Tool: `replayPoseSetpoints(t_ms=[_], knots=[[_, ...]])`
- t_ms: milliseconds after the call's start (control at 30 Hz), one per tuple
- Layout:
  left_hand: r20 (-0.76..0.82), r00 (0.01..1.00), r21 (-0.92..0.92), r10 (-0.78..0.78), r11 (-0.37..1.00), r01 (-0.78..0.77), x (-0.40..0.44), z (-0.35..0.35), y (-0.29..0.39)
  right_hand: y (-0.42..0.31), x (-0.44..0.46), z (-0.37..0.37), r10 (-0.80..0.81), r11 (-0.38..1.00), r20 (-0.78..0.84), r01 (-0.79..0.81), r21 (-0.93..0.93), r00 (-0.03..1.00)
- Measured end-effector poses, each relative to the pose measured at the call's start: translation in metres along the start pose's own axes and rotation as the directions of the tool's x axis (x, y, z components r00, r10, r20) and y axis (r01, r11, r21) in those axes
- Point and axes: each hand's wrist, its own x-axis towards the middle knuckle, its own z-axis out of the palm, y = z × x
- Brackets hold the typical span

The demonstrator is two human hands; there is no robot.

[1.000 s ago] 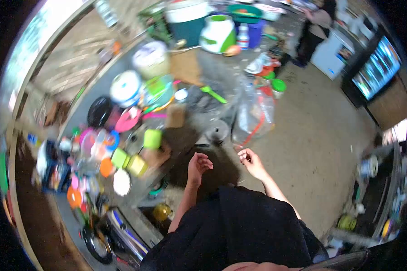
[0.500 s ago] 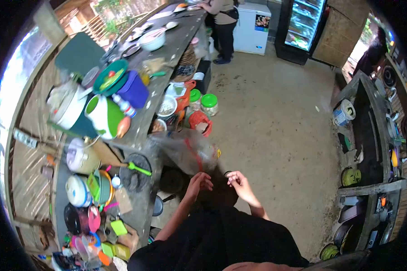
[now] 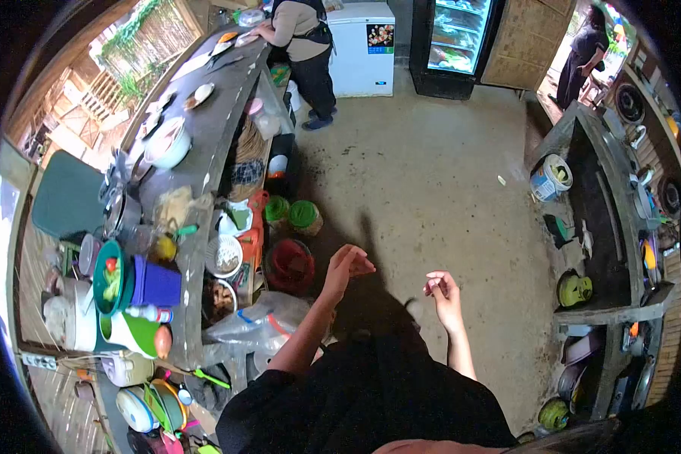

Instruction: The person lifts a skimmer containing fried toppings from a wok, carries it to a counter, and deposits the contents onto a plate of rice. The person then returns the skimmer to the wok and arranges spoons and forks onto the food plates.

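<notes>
My left hand point(image 3: 347, 271) is raised in front of my body, its fingers loosely bent and apart, holding nothing that shows. It is nearest to a red container point(image 3: 289, 265) and a clear plastic bag point(image 3: 261, 324) beside the counter. My right hand point(image 3: 443, 289) hangs over the concrete floor with its fingers curled inward; whether anything small is inside them is too small to tell. The two hands are apart from each other. Two green-lidded jars point(image 3: 305, 215) stand beyond my left hand.
A long counter point(image 3: 227, 98) with bowls and a purple bin point(image 3: 157, 281) runs along the left. A co-worker point(image 3: 304, 53) stands at its far end near a white freezer point(image 3: 362, 57). Shelving point(image 3: 598, 314) lines the right side; another person point(image 3: 585, 54) is at the doorway.
The view has swung right and moved forward along the counter, bringing the freezer, fridge and doorway into fuller view. My hands have moved farther apart.
</notes>
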Motion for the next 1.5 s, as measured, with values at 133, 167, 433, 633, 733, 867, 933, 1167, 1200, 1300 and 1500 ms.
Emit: replayPoseSetpoints(t_ms=[133,167,433,633,733,867,933,1167,1200,1300,1500], knots=[[-0.057,0.998,0.015,0.032,0.999,-0.031,0.066,0.016,-0.003,0.015,0.078,-0.023,0.000,1.000,0.035,-0.001,0.028,0.999],[-0.073,0.997,0.013,0.039,0.999,-0.038,0.080,0.018,-0.006,0.018,0.099,-0.028,0.018,0.999,0.055,-0.020,0.045,0.998],[-0.330,0.938,0.048,0.106,0.994,-0.095,0.177,0.033,0.015,-0.019,0.291,-0.039,-0.014,0.993,0.368,0.058,-0.107,0.930],[-0.480,0.871,0.037,0.103,0.995,-0.098,0.222,-0.005,0.041,-0.061,0.404,0.029,-0.029,0.998,0.537,0.053,-0.029,0.843],[-0.506,0.858,0.015,0.089,0.995,-0.094,0.252,-0.041,0.050,-0.050,0.447,0.075,-0.010,0.999,0.624,0.037,-0.030,0.781],[-0.488,0.859,0.061,0.155,0.988,-0.143,0.310,-0.103,0.086,-0.039,0.498,0.140,0.046,0.998,0.646,-0.008,-0.061,0.762],[-0.479,0.846,0.113,0.237,0.972,-0.208,0.339,-0.131,0.118,-0.045,0.524,0.173,0.044,0.997,0.681,0.008,-0.072,0.731],[-0.546,0.754,0.188,0.366,0.930,-0.315,0.402,-0.217,0.212,-0.082,0.629,0.282,-0.029,0.992,0.727,0.111,-0.064,0.686],[-0.563,0.751,0.152,0.344,0.937,-0.315,0.407,-0.227,0.218,-0.087,0.641,0.295,-0.028,0.993,0.729,0.105,-0.059,0.684],[-0.624,0.705,0.132,0.337,0.935,-0.329,0.422,-0.261,0.218,-0.081,0.681,0.328,-0.023,0.994,0.762,0.093,-0.050,0.647],[-0.868,0.320,0.235,0.379,0.882,-0.408,0.445,-0.304,0.223,-0.056,0.772,0.388,0.117,0.984,0.846,0.054,-0.170,0.520]])
